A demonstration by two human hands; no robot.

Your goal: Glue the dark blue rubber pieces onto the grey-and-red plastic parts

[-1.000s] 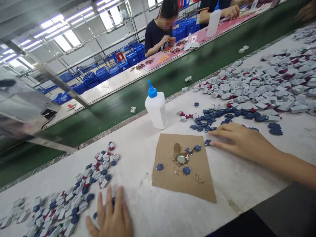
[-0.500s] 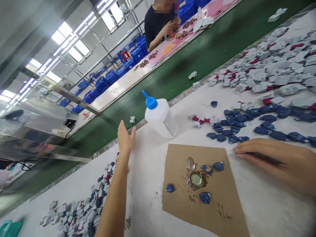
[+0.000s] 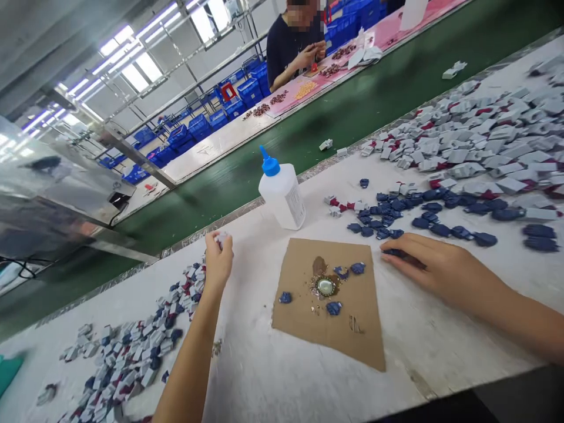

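My left hand [image 3: 219, 258] is closed around a small light-grey piece [image 3: 221, 238], which shows at the fingertips, beside the left heap. My right hand [image 3: 423, 258] pinches a small dark blue piece [image 3: 393, 252], partly hidden under the fingers, just right of a cardboard sheet [image 3: 299, 320]. On the cardboard, a crown bottle cap [image 3: 325, 286] sits in a wet brown patch, with several dark blue pieces [image 3: 333, 308] around it. Behind the cardboard stands a white squeeze bottle [image 3: 282, 197] with a blue nozzle.
Grey and blue pieces [image 3: 127, 358] are heaped at left. A larger pile of grey pieces [image 3: 476, 135] and a group of blue ones [image 3: 383, 211] lie at right. A green conveyor belt [image 3: 229, 185] runs behind the table; across it a person [image 3: 293, 50] works with both hands.
My left hand was open near the belt's edge; it has drawn back and closed on a grey piece. My right hand stays pinched beside the cardboard. The camera view has shifted.
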